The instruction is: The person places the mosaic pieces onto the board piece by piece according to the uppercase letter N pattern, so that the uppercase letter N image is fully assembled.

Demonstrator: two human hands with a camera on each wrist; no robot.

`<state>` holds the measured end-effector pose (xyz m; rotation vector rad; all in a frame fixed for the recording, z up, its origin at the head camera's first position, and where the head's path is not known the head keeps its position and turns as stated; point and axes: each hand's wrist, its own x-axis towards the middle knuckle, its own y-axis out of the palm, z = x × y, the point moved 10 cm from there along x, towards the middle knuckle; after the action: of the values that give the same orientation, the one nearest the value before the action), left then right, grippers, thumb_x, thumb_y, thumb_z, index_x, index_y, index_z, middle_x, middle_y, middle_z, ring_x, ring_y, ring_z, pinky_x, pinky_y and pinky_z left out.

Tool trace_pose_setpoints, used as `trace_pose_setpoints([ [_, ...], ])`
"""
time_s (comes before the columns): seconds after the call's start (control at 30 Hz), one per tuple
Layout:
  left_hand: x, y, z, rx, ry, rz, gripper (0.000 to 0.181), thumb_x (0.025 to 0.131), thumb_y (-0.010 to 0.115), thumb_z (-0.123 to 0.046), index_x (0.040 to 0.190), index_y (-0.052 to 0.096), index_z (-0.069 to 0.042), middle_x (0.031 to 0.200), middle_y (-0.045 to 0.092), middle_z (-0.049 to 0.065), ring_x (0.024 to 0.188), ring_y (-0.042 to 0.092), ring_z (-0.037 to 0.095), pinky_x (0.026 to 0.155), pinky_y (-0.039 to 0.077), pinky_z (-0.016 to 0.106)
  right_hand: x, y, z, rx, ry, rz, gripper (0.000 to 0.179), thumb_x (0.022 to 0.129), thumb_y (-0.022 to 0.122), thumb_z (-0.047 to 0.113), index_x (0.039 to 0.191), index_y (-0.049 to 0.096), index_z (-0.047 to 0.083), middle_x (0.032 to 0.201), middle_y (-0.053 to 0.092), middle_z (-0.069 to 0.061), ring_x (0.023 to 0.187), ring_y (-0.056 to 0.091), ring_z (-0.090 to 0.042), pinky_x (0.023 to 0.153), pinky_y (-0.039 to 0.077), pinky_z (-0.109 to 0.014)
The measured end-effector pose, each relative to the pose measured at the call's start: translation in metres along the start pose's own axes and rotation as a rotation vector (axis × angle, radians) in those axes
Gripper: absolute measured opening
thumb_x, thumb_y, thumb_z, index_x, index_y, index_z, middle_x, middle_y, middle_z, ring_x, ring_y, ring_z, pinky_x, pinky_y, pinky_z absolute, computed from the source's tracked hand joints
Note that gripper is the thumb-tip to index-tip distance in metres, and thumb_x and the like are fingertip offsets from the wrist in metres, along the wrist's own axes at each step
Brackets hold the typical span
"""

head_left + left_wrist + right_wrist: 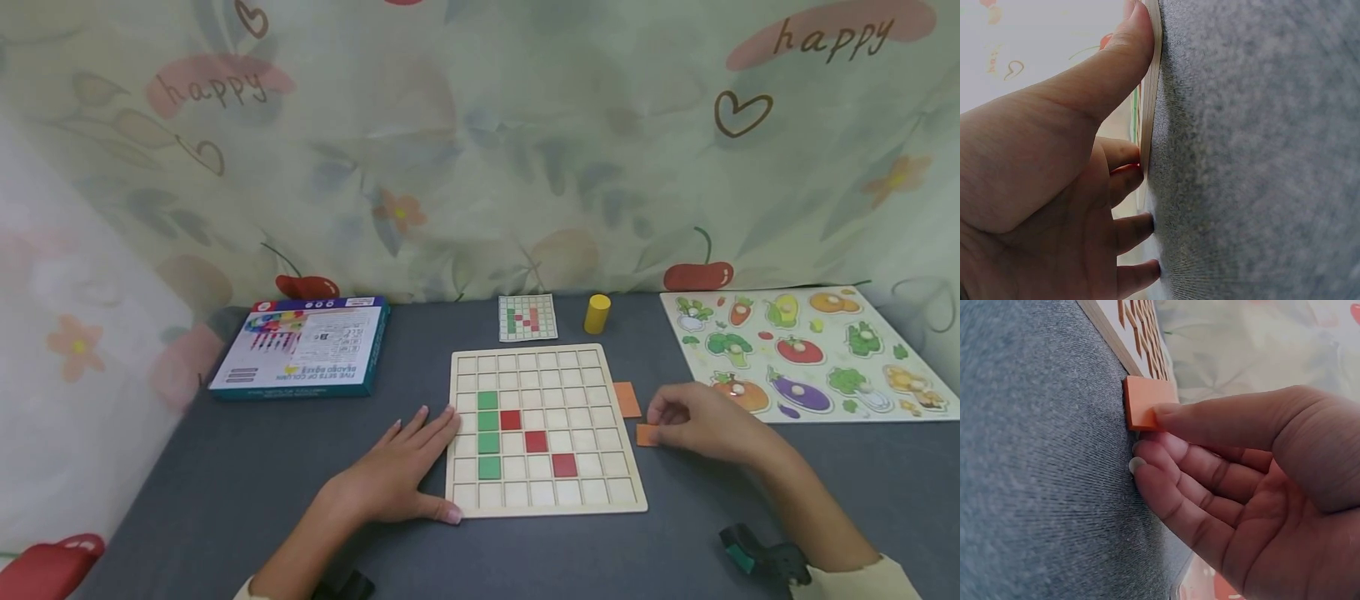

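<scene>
A square wooden grid board (540,500) lies flat on the table, with several green tiles (488,421) in one column and red tiles (536,442) stepping down diagonally. My left hand (397,467) rests at the board's left edge, fingers spread, thumb at the lower left corner. In the left wrist view the thumb (1116,56) presses along the board's side. My right hand (705,421) pinches a small square orange tile (1144,403) between thumb and fingers, just off the board's right edge. Another orange piece (627,399) lies against that edge, above the pinched one.
Behind the board lie a small printed pattern card (528,333) and an upright yellow cylinder (597,314). To the left is a flat teal box (300,354). At the right a vegetable picture board (810,350) reaches close behind my right hand. A patterned cloth (480,167) hangs at the back.
</scene>
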<state>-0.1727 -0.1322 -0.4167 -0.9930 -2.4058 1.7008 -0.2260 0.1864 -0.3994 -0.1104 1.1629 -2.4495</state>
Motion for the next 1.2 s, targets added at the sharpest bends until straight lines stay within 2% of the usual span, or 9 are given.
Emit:
trace_pose_setpoints([
  [0.2,0.001,0.0,0.0,0.006,0.002,-0.004,0.112,0.077,0.072,-0.069,0.162,0.021,-0.016,0.167,0.017,0.0,0.152,0.007,0.032,0.117,0.011,0.061,0.0,-0.003,-0.003,0.075,0.03,-0.038,0.011,0.085,0.078,0.006,0.09,0.069,0.009,0.08,0.063,0.001,0.068,0.059,-0.016,0.059,0.051,-0.028],
  [0.47,0.002,-0.001,0.001,0.016,0.004,-0.002,0.112,0.078,0.072,-0.069,0.162,0.02,-0.016,0.167,0.015,-0.001,0.152,0.006,0.031,0.117,0.01,0.06,0.0,-0.01,0.005,0.091,0.026,-0.109,0.008,0.088,0.076,0.006,0.094,0.072,0.006,0.082,0.066,0.0,0.068,0.062,-0.015,0.061,0.053,-0.027],
  [0.77,0.001,-0.001,0.001,0.013,0.003,-0.004,0.113,0.077,0.072,-0.069,0.162,0.02,-0.016,0.167,0.016,0.0,0.152,0.006,0.031,0.117,0.01,0.061,0.006,0.0,0.03,0.167,0.002,-0.081,0.006,0.087,0.075,0.003,0.091,0.073,0.006,0.083,0.068,-0.001,0.07,0.064,-0.016,0.063,0.054,-0.027],
  [1.07,0.002,0.001,0.002,0.006,0.003,0.003,0.113,0.077,0.071,-0.07,0.162,0.02,-0.017,0.167,0.016,-0.001,0.152,0.007,0.032,0.117,0.01,0.061,0.019,0.018,0.055,0.049,-0.069,-0.06,0.008,0.084,0.077,0.006,0.087,0.074,0.014,0.08,0.065,0.007,0.072,0.057,-0.013,0.064,0.048,-0.029],
  [1.2,0.002,0.001,0.002,0.003,0.006,0.0,0.113,0.077,0.071,-0.07,0.162,0.02,-0.017,0.167,0.016,-0.001,0.152,0.007,0.032,0.117,0.011,0.061,0.025,0.028,0.064,0.039,-0.085,-0.049,0.008,0.084,0.076,0.007,0.086,0.074,0.014,0.077,0.065,0.009,0.073,0.056,-0.013,0.065,0.047,-0.029],
])
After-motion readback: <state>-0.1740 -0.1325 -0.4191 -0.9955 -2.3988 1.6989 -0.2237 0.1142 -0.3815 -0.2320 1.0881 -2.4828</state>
